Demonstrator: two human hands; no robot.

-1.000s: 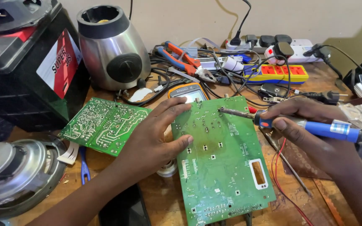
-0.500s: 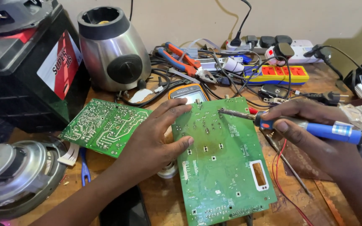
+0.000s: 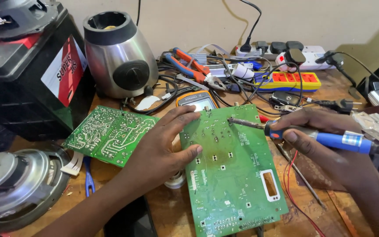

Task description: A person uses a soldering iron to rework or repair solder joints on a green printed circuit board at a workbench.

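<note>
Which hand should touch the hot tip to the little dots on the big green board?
The right hand, probably. It already grips the blue soldering iron, whose tip sits over the top of the big green board. The left hand lies flat on the board's left edge, steadying it.

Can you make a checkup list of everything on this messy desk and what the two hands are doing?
Surface: wooden table, crowded.
Job's things: big green board lies flat; soldering iron tip at its upper edge.
Clutter: smaller board, speaker, blender base, black battery, pliers, meter.
Grips: left hand presses on the big board's left edge; right hand holds the iron.
Cables: tangle by the power strip; red wires at right.
Surroundings: plain wall behind.
</note>
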